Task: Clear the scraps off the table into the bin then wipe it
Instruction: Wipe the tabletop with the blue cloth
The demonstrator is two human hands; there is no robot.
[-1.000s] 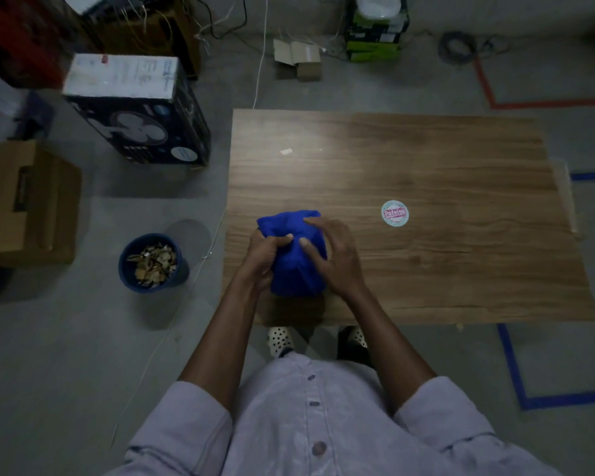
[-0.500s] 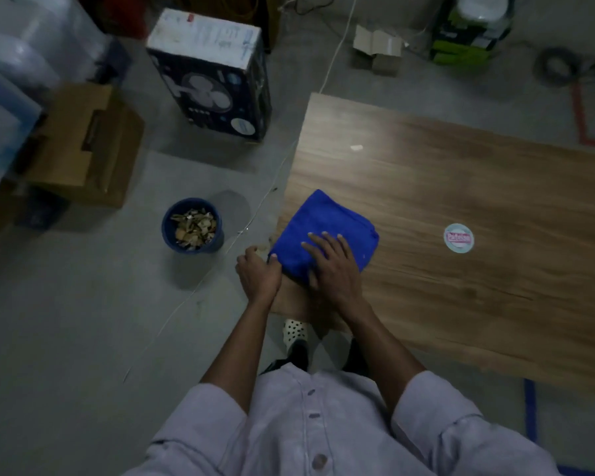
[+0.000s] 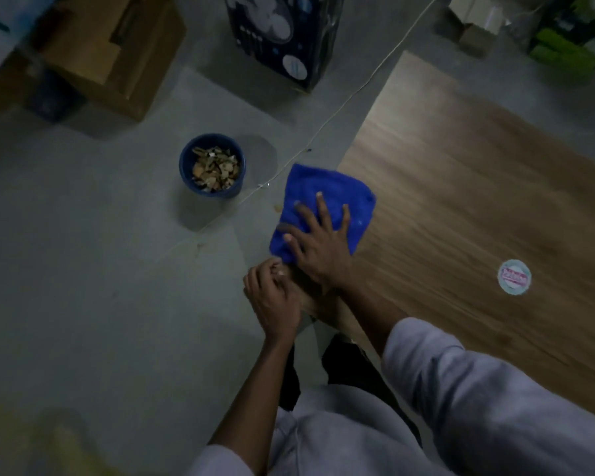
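Note:
A blue cloth [image 3: 337, 190] lies at the near left corner of the wooden table [image 3: 461, 201], part of it hanging over the left edge. My right hand [image 3: 318, 245] presses flat on the cloth with fingers spread. Just below the cloth's near corner, at the table's edge, my left hand [image 3: 273, 297] has its fingers curled; nothing shows inside it. On the floor to the left stands the blue bin [image 3: 186, 166], filled with brownish scraps [image 3: 213, 168]. A tiny scrap [image 3: 277, 208] shows beside the cloth's left edge.
A round sticker [image 3: 514, 277] lies on the table to the right. A dark fan box [image 3: 282, 32] and a brown cardboard box [image 3: 110, 53] stand on the floor beyond the bin. A thin cable [image 3: 340, 108] runs across the floor past the table's left edge.
The bunched cloth was spread flat, then slid left to overhang the table's edge under my right hand. My left hand dropped back from the cloth. The view swung left.

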